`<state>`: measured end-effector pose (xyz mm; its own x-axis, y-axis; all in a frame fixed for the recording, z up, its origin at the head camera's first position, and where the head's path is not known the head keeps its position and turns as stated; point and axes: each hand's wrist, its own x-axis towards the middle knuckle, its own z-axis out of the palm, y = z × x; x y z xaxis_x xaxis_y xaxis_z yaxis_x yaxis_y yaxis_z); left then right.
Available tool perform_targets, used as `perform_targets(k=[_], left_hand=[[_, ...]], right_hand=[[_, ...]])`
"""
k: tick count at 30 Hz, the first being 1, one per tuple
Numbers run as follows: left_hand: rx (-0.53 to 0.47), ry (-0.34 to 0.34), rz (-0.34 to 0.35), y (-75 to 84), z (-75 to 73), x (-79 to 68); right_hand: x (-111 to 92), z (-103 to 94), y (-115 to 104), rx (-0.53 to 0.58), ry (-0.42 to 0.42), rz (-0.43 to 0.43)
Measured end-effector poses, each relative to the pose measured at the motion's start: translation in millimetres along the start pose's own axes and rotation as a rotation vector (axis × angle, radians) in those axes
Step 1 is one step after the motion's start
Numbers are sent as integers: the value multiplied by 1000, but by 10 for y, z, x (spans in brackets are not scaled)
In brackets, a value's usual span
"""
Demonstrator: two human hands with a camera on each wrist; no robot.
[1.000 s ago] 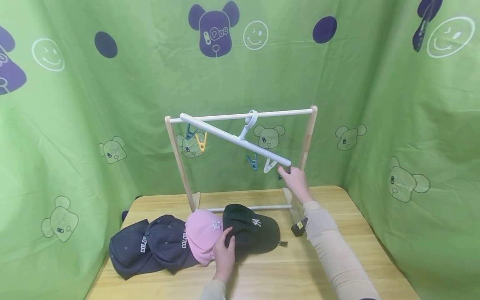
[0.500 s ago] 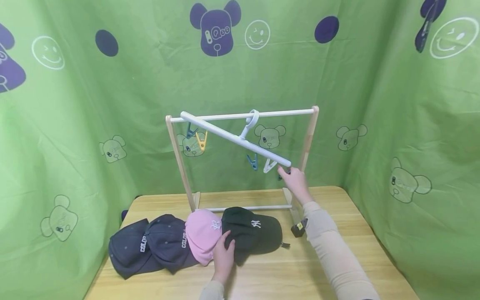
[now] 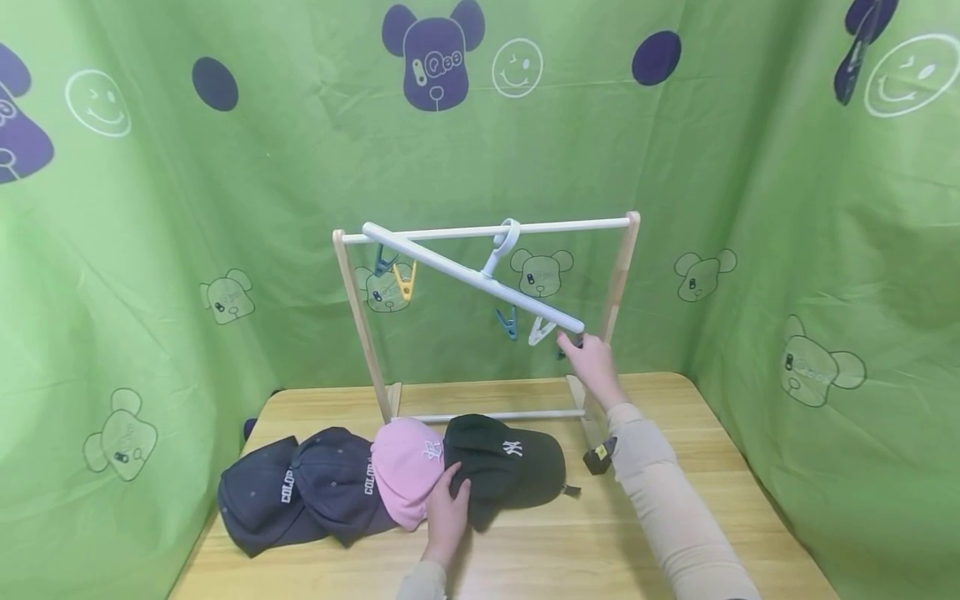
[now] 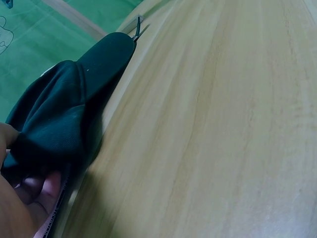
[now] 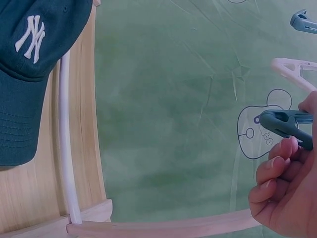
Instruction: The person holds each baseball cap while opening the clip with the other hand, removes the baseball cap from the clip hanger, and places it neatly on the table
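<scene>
My left hand [image 3: 447, 518] grips the back edge of a dark green cap [image 3: 498, 462], thumb outside and fingers curled under the rim in the left wrist view. The cap's white letters and brim point right. My right hand [image 3: 594, 367] pinches a dark teal clothespin [image 5: 287, 124] at the low right end of a pale blue clip hanger [image 3: 465, 272]. The hanger hangs tilted by its hook. Also on it are a yellow clothespin [image 3: 406, 282], a dark teal one at the left, a blue clothespin [image 3: 508, 323] and a white clothespin [image 3: 540, 330].
A wood rack with a white top bar [image 3: 570, 226] bears the hanger. Left of the green cap lie a pink cap [image 3: 401, 467] and two dark caps, the nearer navy cap [image 3: 333, 477] and the outer navy cap [image 3: 258, 493]. Green curtains [image 3: 262, 183] surround the wooden table [image 3: 675, 417].
The green cap has shifted slightly down and right in my left hand, its lower edge dropping. My right hand keeps its pinch at the hanger's end. The other caps stay put.
</scene>
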<state>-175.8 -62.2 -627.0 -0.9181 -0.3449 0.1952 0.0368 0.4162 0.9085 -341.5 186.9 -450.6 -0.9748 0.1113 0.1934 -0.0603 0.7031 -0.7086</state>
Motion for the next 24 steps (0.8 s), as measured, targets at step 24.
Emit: perform_targets(k=[24], left_hand=[[-48, -20, 5, 70, -113, -9]], right_hand=[[27, -178, 58, 58, 67, 0]])
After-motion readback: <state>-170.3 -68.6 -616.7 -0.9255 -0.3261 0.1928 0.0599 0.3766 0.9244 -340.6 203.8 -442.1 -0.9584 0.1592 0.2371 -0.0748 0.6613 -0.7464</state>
